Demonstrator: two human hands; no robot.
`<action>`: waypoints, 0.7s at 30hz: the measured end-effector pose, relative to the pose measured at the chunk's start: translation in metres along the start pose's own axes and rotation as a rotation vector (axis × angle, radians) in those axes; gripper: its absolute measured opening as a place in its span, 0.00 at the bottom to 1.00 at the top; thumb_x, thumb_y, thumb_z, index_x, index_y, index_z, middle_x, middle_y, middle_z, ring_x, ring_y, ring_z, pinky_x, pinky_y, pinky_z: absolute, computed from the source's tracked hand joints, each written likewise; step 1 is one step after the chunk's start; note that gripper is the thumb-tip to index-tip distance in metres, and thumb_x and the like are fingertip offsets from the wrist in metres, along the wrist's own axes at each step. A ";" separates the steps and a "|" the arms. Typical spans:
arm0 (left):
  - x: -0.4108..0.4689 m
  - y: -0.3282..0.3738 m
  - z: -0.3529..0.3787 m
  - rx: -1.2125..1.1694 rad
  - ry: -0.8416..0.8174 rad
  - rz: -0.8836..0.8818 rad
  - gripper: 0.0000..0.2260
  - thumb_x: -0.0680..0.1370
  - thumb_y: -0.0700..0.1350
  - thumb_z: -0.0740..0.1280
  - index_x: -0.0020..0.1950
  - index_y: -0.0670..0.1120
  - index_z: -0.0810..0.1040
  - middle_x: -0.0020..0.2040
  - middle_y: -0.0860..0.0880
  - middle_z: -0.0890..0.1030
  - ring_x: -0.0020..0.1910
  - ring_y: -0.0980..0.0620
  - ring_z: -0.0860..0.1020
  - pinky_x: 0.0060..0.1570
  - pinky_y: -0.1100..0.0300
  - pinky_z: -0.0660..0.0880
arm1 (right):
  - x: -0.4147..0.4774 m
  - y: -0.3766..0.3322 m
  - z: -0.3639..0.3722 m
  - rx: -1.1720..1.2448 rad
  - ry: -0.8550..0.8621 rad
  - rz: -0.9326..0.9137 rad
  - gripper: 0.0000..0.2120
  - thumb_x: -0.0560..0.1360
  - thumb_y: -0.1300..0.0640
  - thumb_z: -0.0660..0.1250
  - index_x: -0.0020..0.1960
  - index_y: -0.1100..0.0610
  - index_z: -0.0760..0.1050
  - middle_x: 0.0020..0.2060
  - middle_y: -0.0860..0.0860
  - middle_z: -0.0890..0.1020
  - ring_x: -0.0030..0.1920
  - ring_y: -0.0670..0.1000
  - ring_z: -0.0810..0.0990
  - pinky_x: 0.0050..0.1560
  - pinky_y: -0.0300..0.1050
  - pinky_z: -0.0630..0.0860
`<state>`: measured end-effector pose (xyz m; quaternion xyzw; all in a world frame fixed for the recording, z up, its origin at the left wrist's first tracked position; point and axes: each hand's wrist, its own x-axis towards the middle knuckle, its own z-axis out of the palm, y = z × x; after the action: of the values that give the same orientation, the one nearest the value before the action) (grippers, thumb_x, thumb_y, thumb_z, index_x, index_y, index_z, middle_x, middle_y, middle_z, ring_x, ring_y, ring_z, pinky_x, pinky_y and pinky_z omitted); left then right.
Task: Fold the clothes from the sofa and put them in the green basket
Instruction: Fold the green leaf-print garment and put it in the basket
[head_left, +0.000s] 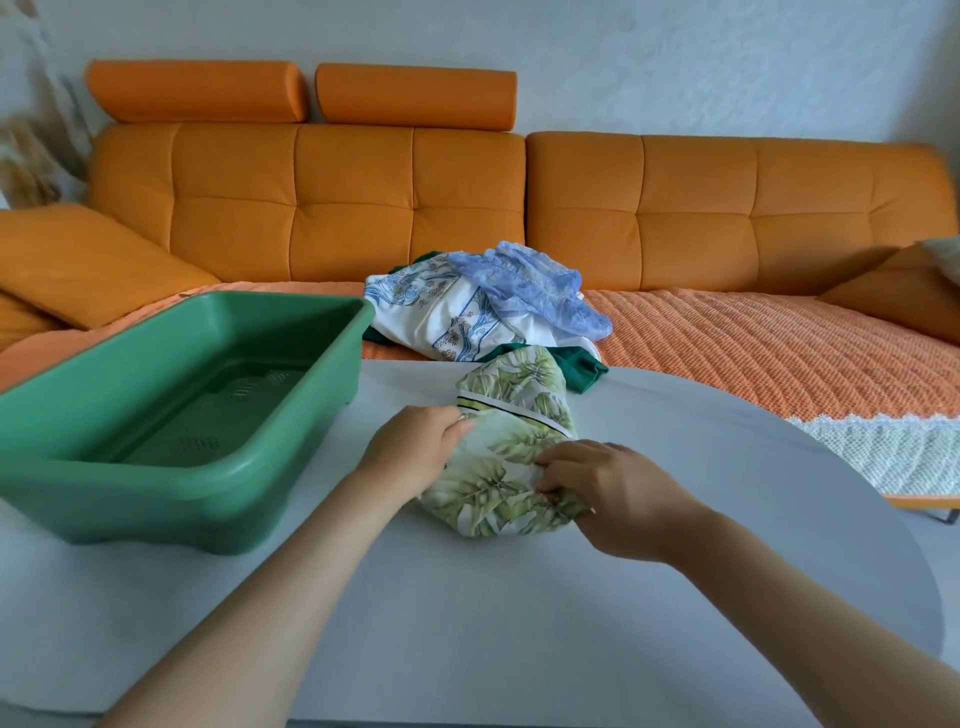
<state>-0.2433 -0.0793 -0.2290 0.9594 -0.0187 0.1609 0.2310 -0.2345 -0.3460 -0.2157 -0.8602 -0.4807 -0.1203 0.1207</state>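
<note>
Leaf-print garment (498, 486), partly folded into a soft bundle, lies on the smooth round-edged table (519, 597). The left hand (413, 447) grips its left edge with curled fingers and the right hand (618, 493) pinches a fold. Green basket (130, 499), rigid plastic, stands just left, its perforated floor exposed. Behind, crumpled clothes (457, 317) rest on the orange sofa (363, 208).

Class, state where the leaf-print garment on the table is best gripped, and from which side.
Grip the leaf-print garment along its two long side edges, one hand from each side. It lies as a narrow folded bundle running away from the person, so side support likely keeps folds together.
</note>
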 end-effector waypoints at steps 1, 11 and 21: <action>0.000 0.006 -0.002 -0.041 -0.002 0.047 0.21 0.83 0.53 0.60 0.33 0.46 0.62 0.28 0.49 0.67 0.30 0.47 0.67 0.30 0.54 0.59 | -0.001 -0.003 0.001 -0.077 -0.009 0.010 0.29 0.65 0.62 0.66 0.65 0.49 0.76 0.66 0.48 0.76 0.63 0.54 0.77 0.59 0.53 0.77; 0.007 0.015 -0.017 0.295 0.307 0.373 0.21 0.76 0.53 0.73 0.29 0.46 0.70 0.21 0.51 0.64 0.20 0.46 0.65 0.25 0.64 0.58 | -0.002 -0.019 0.008 -0.008 -0.086 -0.227 0.33 0.72 0.71 0.62 0.76 0.57 0.66 0.73 0.51 0.72 0.71 0.51 0.73 0.66 0.47 0.75; 0.005 0.005 -0.003 0.227 0.223 0.104 0.14 0.76 0.59 0.69 0.53 0.51 0.74 0.49 0.56 0.73 0.47 0.53 0.73 0.37 0.57 0.71 | -0.004 -0.018 0.019 -0.009 -0.122 -0.127 0.27 0.73 0.44 0.67 0.69 0.54 0.71 0.76 0.50 0.67 0.74 0.52 0.68 0.69 0.51 0.70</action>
<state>-0.2402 -0.0820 -0.2223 0.9532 -0.0241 0.2793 0.1132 -0.2503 -0.3335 -0.2327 -0.8342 -0.5402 -0.0772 0.0793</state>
